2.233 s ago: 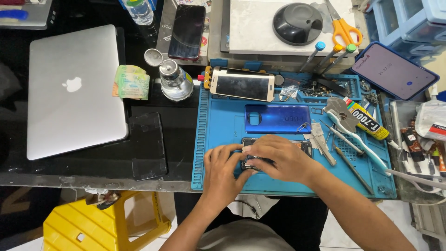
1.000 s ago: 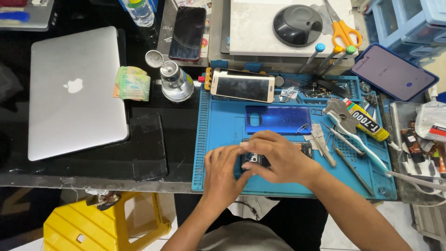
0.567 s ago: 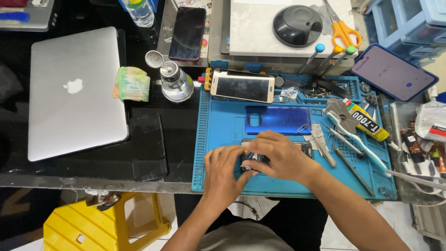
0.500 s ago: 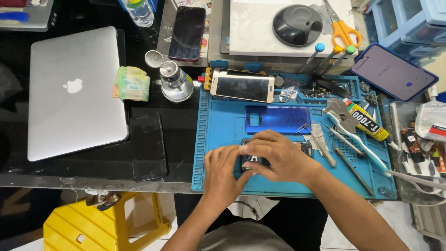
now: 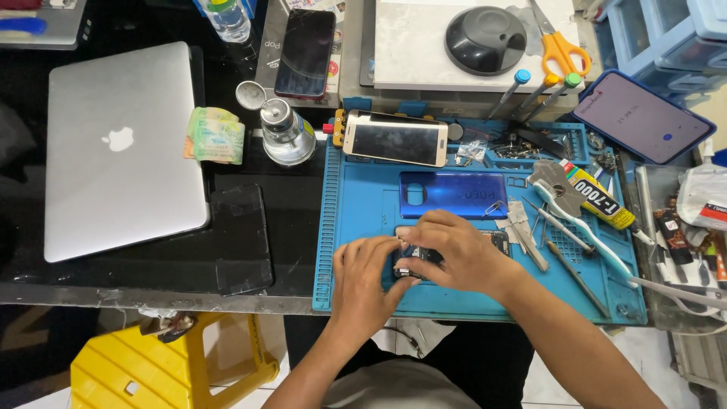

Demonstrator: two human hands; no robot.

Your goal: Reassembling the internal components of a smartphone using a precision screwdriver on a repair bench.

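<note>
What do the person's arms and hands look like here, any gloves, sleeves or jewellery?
Both forearms are bare, with no sleeves in view. The left hand and right hand wear no gloves. No watch, wrist strap or ring shows. No cables or markings on either arm.

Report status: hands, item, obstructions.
Left hand and right hand both gripping the dark opened phone on the blue work mat. Blue phone back cover just beyond; metal tweezers beside right hand.

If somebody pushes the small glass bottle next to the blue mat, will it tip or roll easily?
The glass bottle looks squat with a wide base, so it would probably slide, not tip. Its lid lies beside it, so any liquid inside might spill. Being glass on a hard black table, it is likely fragile and slippery.
</note>
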